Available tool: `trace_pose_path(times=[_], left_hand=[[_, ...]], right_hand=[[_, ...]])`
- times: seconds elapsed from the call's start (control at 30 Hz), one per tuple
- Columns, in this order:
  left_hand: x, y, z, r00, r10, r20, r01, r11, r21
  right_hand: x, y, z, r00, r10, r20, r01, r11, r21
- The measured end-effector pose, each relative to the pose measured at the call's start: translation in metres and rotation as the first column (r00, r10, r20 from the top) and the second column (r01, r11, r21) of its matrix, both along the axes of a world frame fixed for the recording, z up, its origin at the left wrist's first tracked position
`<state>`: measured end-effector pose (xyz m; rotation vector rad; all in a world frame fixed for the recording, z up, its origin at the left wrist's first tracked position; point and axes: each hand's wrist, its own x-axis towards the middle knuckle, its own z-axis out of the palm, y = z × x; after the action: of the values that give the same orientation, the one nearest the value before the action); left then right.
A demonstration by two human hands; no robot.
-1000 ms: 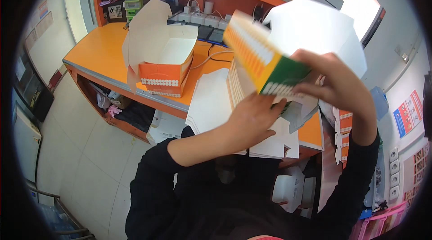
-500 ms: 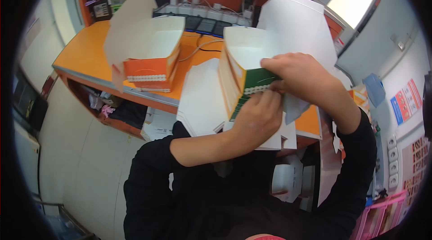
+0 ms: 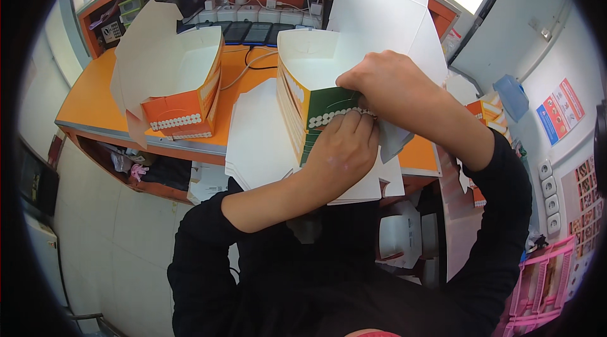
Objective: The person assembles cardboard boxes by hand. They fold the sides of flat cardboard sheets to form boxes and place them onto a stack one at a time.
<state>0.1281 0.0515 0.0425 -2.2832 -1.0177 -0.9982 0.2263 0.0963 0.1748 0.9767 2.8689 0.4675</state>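
A cardboard food box (image 3: 308, 71), white inside with a green front, tops a nested stack of similar boxes. Its large white lid flap (image 3: 398, 27) stands raised at the back right. My right hand (image 3: 395, 87) is closed over the top rim near the front right corner, thumb and fingers gripping the wall. Just below, my left hand (image 3: 344, 147) has its curled fingers pressed at the green front; the fingertips are partly hidden. Beneath the stack lie flat white cardboard blanks (image 3: 253, 138), which overhang the front of the orange table (image 3: 85, 93).
To the left stands another stack of boxes (image 3: 183, 109) with orange fronts, its lid flap raised. Several dark tablets (image 3: 258, 33) and white chargers line the back. White boxes (image 3: 398, 236) fill a shelf below. A pink plastic rack (image 3: 544, 286) is at lower right.
My view has shifted, so the table and boxes appear farther left. Both hands stay at the same front corner of the green box, with the right wrist slightly raised.
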Motion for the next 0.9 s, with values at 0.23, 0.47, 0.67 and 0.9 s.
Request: trace_pose_path(times=[0.23,0.47,0.67,0.9], left_hand=[[-0.001,-0.001,-0.001,0.999,-0.008,0.053,0.01,0.999,-0.031],[-0.034,0.0,-0.01,0.963,-0.076,0.257,0.017,0.974,0.224],[-0.078,0.012,-0.043,0.852,-0.156,0.5,0.223,0.972,-0.076],[-0.095,0.02,-0.034,0.718,-0.294,0.631,0.529,0.82,-0.219]], right_hand=[[0.007,0.01,-0.014,0.998,-0.025,-0.052,0.021,0.997,-0.072],[0.023,0.007,-0.021,0.987,-0.004,-0.158,-0.011,0.995,-0.096],[0.003,-0.006,-0.041,0.904,-0.015,-0.428,-0.087,0.972,-0.219],[0.004,-0.001,-0.056,0.85,0.015,-0.527,-0.098,0.987,-0.129]])
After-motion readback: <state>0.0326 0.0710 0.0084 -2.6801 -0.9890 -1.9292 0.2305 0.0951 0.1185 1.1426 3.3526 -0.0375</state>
